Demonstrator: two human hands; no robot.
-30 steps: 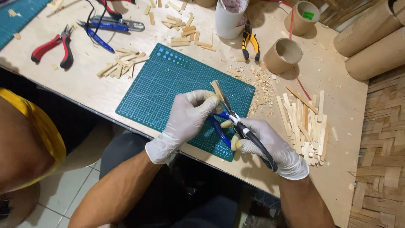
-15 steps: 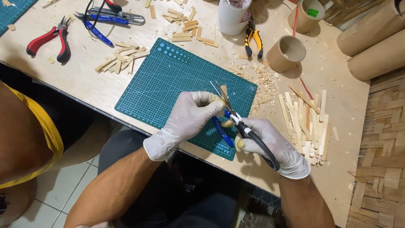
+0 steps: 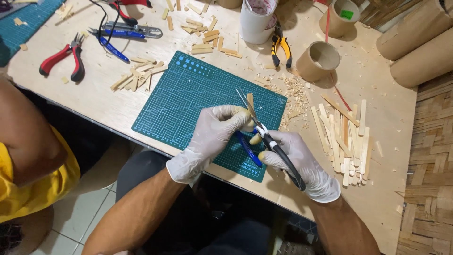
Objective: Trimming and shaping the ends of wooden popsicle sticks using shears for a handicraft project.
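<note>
Both my hands wear white gloves over a green cutting mat. My left hand pinches a short flat wooden stick, held upright above the mat's right part. My right hand grips cutting pliers with black and blue handles. Their thin jaws are spread around the stick, just left of it and against it. Wood shavings lie by the mat's right edge.
A pile of flat wooden sticks lies right of my hands. Cardboard tubes, a white roll, yellow pliers, red pliers, blue snips and cut stick pieces sit further back. A person in yellow is at left.
My hands have shifted slightly right and forward on the mat. The stick has turned more upright and the plier jaws now sit around it.
</note>
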